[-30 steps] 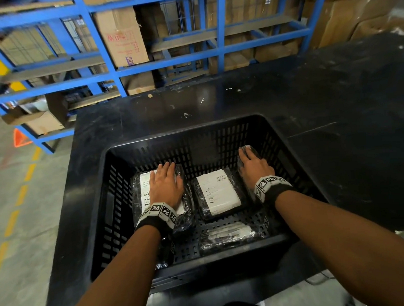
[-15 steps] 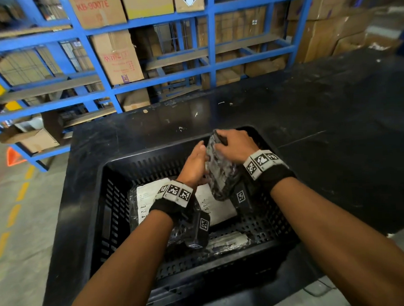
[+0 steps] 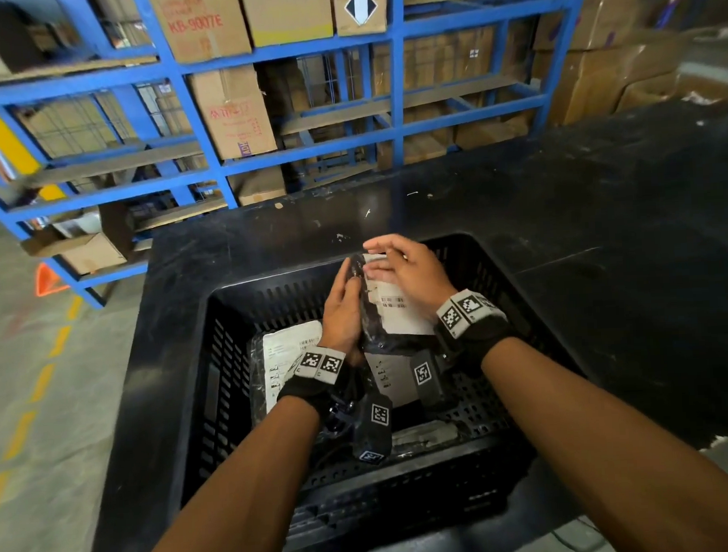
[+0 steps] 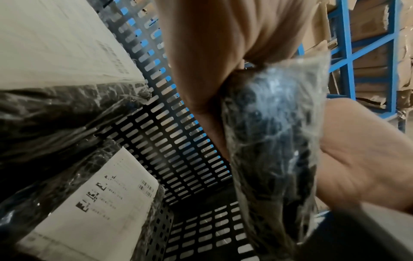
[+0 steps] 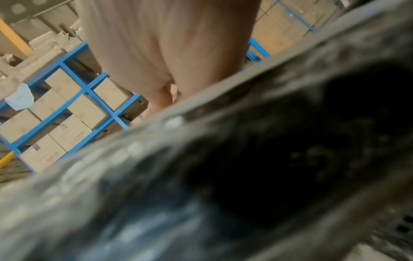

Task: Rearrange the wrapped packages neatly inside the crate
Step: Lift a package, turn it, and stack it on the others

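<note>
Both hands hold one wrapped package [image 3: 391,312] above the crate [image 3: 215,368]. The left hand [image 3: 342,315] grips its edge; the right hand [image 3: 412,269] lies flat on its label, fingers straight.

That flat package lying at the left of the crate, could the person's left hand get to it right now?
Probably not at once: the left hand is busy holding up the lifted package with the right hand. The flat package lies uncovered just below, so once freed, yes.
</note>
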